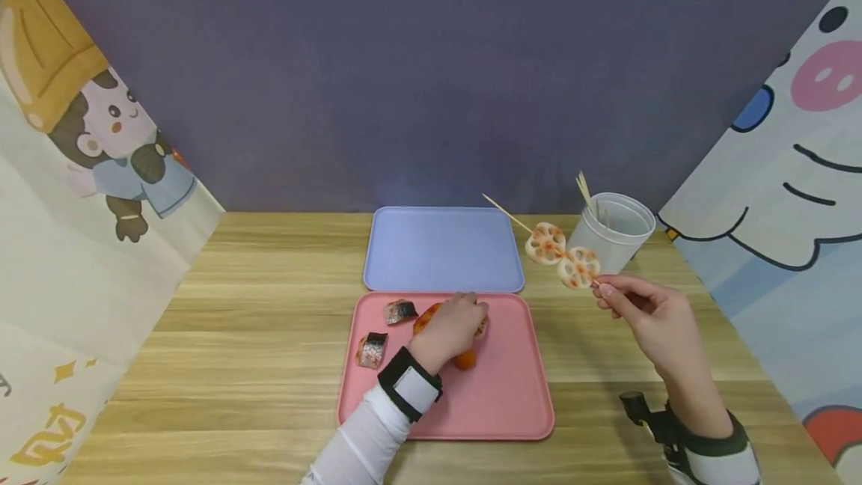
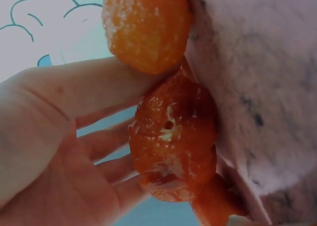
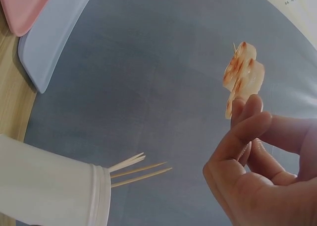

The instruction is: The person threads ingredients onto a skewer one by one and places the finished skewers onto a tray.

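Observation:
My right hand (image 1: pixel 663 324) pinches the lower end of a bamboo skewer (image 1: pixel 506 213) between thumb and fingers. Threaded on it are two sauced lotus root slices (image 1: pixel 578 268), held up over the right side of the table. My left hand (image 1: pixel 450 326) is down at the pink tray (image 1: pixel 508 410), its fingertips at another lotus root slice (image 1: pixel 481 328) that is mostly covered. Close by the thumb in the left wrist view are an orange ball (image 2: pixel 146 30) and a glossy red-orange piece (image 2: pixel 173 137). The left fingertips are hidden behind this food, so their hold cannot be told.
Two pieces of silver-skinned fish (image 1: pixel 372 350) lie at the pink tray's left. A blue tray (image 1: pixel 444 249) stands directly behind it. At the back right, a white cup (image 1: pixel 606 245) holds several bamboo skewers (image 3: pixel 141 177). A dark panel (image 1: pixel 431 81) rises behind the table.

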`<state>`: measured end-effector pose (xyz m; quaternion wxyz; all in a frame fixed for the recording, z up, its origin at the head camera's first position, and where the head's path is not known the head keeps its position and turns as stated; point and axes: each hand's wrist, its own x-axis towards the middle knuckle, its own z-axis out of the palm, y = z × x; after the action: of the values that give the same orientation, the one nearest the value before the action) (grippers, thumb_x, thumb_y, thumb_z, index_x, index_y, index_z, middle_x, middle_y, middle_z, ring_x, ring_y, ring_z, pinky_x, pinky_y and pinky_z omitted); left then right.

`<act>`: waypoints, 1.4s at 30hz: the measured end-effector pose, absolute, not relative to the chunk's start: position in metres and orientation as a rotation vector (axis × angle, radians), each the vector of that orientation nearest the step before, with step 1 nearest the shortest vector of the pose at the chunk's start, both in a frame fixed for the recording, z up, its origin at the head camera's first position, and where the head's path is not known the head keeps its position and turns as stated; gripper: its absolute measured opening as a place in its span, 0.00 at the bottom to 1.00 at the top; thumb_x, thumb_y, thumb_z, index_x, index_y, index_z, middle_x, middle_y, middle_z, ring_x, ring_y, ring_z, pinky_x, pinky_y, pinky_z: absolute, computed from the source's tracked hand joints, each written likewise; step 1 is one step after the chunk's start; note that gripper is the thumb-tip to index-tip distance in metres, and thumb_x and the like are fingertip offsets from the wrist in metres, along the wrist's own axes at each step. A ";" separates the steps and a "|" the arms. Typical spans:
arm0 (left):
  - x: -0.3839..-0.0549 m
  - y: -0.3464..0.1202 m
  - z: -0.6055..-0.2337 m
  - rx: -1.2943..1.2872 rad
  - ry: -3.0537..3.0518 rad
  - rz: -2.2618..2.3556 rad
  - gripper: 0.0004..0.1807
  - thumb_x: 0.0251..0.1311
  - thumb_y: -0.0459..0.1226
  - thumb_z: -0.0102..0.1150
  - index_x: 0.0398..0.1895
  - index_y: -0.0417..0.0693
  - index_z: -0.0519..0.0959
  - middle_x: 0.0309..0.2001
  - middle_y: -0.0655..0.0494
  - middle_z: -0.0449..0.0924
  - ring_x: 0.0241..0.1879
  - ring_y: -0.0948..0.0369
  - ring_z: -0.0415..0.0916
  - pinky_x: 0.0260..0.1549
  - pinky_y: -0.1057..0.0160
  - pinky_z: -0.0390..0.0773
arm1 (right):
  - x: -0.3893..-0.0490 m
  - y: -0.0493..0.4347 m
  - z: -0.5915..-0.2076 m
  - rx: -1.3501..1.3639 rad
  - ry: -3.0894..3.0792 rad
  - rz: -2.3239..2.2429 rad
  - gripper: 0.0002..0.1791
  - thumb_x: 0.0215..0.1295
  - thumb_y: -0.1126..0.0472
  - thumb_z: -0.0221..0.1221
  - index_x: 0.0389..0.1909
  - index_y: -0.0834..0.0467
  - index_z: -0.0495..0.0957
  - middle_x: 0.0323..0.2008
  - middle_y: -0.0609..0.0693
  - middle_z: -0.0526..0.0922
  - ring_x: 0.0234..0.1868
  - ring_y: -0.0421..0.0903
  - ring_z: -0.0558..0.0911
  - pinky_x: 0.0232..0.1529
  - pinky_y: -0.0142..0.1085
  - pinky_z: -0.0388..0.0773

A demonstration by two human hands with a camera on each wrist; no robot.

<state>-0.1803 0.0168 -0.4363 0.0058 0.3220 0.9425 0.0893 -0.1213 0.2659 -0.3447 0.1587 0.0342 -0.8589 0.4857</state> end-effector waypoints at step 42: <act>-0.193 -0.077 -0.358 1.112 2.247 1.966 0.32 0.50 0.28 0.67 0.62 0.43 0.70 0.59 0.49 0.73 0.55 0.56 0.71 0.55 0.57 0.72 | -0.142 0.226 -0.345 0.292 -2.462 1.474 0.11 0.64 0.66 0.58 0.41 0.69 0.81 0.27 0.32 0.82 0.27 0.33 0.80 0.27 0.28 0.78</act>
<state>-0.1928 -0.0768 -0.3578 -0.0224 0.3488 0.7051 0.6170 -0.1420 0.2256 -0.3447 0.1285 0.1003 -0.8465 0.5068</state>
